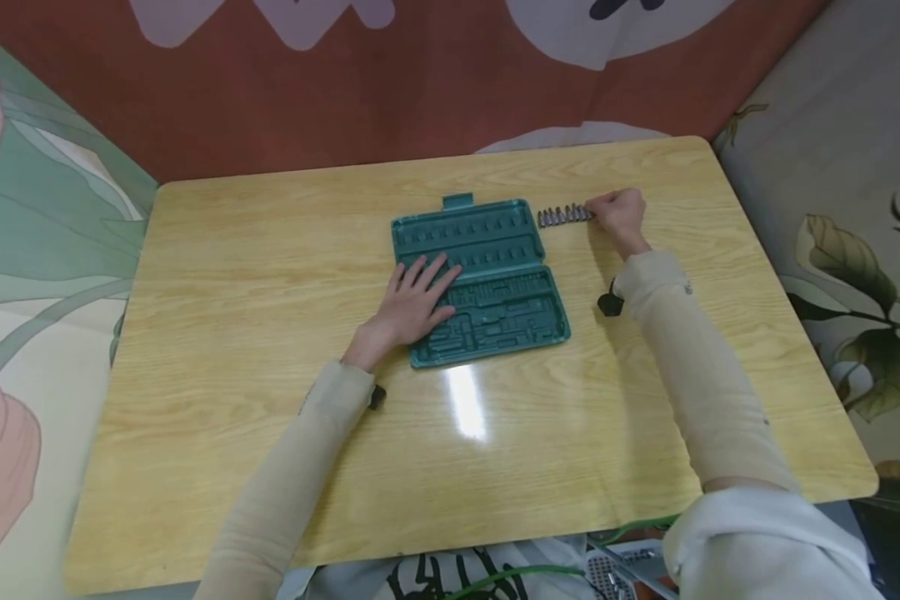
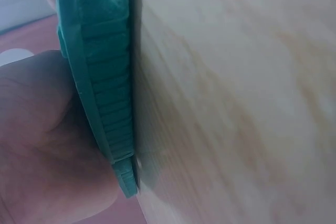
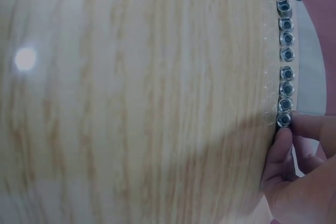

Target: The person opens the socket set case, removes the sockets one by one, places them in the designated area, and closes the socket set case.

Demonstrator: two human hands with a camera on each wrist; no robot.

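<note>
A teal plastic tool case (image 1: 510,312) lies unfolded on the table, its moulded slots facing up. Fingers spread, my left hand (image 1: 412,310) rests across the case's left side, over the hinge area. The left wrist view shows the ribbed side of the case (image 2: 107,77) beside the heel of the left hand (image 2: 47,145). A row of metal sockets (image 1: 558,216) lies right of the case's far half. My right hand (image 1: 619,218) is at the row's right end. In the right wrist view, its thumb and finger pinch the end socket (image 3: 283,120).
The light wood table (image 1: 255,275) reaches a red patterned cloth (image 1: 420,108) at the back. A latch tab (image 1: 457,201) sticks out from the case's far edge. Green cable (image 1: 517,571) hangs near the table's front edge.
</note>
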